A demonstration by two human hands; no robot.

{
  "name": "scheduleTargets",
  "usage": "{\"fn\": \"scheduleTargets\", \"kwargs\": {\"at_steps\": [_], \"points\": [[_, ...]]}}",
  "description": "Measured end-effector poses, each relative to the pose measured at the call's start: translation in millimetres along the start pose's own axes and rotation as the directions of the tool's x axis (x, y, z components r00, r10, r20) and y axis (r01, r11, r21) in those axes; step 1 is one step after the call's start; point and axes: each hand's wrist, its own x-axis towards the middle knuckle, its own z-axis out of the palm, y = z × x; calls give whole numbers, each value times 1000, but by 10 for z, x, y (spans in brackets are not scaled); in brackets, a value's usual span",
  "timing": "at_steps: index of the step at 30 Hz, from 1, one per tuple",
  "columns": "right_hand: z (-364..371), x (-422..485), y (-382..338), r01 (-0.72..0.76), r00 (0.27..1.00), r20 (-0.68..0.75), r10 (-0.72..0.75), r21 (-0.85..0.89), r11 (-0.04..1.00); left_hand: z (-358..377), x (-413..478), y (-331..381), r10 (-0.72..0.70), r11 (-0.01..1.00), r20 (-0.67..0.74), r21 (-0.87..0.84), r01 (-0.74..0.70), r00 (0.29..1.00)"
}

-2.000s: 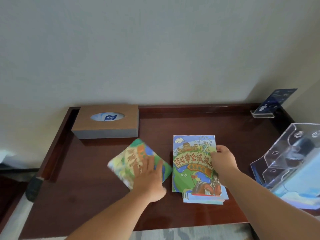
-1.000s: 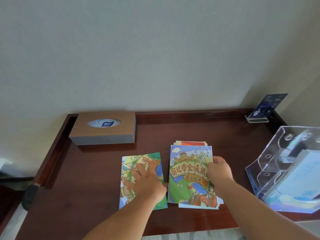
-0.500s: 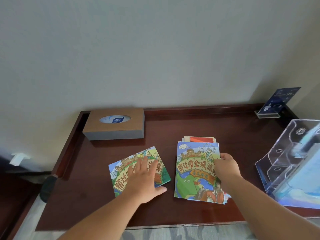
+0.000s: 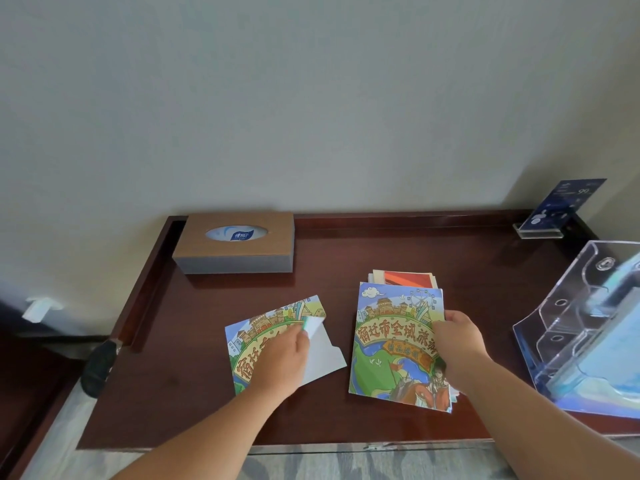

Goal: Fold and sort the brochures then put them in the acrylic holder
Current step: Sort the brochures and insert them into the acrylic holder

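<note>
A colourful cartoon brochure (image 4: pixel 258 336) lies tilted on the dark wooden table (image 4: pixel 381 247). My left hand (image 4: pixel 282 358) pinches its right flap, which is lifted so the white underside shows. To the right lies a stack of brochures (image 4: pixel 391 344) with the same cartoon cover on top and a red one peeking out behind. My right hand (image 4: pixel 457 337) holds the stack's right edge, fingers curled over it. The clear acrylic holder (image 4: pixel 585 327) stands at the table's right edge with pale blue sheets inside.
A brown tissue box (image 4: pixel 235 242) sits at the back left. A small blue sign in a clear stand (image 4: pixel 557 209) is at the back right corner. The wall runs behind the table, and a raised lip edges the table's back and left sides.
My left hand lay flat on the left brochure; now it pinches the right flap and lifts it, exposing white paper. My right hand stays on the stack.
</note>
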Motion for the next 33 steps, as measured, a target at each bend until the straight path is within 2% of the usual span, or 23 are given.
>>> {"fn": "scheduleTargets", "kwargs": {"at_steps": [2,4,9,15,17,20,23,26,28,31,33], "points": [[5,-12,12,-28,1000,1,28,30,999,-45,7,52,-219,938,-108,-298,179,970],[37,-15,21,-58,998,23,57,70,996,-77,-5,94,-324,868,-140,-438,235,936],[351,-108,-34,-102,993,71,91,174,979,-136,-52,177,-308,825,-177,-539,170,935],[800,-350,-6,-176,973,205,106,365,914,-169,-66,204,-232,842,-221,-534,81,947],[861,-407,-12,-182,962,260,86,370,911,-159,-74,176,-188,859,-218,-509,53,958],[880,-447,-48,-122,955,293,54,220,968,-138,-91,167,-143,871,-238,-491,8,961],[831,-452,-110,-113,932,352,84,63,992,-126,-91,171,-96,896,-246,-444,-24,965],[746,-389,-187,-106,949,312,57,145,984,-118,-90,134,-50,915,-238,-401,-51,970],[719,-372,-209,-30,958,285,-7,125,992,-120,-95,117,-28,920,-246,-385,-72,969],[764,-436,-196,122,954,286,-90,-95,988,-97,-102,151,45,923,-256,-359,-139,965],[843,-485,-164,160,949,295,-112,-144,977,-57,-110,213,108,928,-257,-320,-189,961]]}}
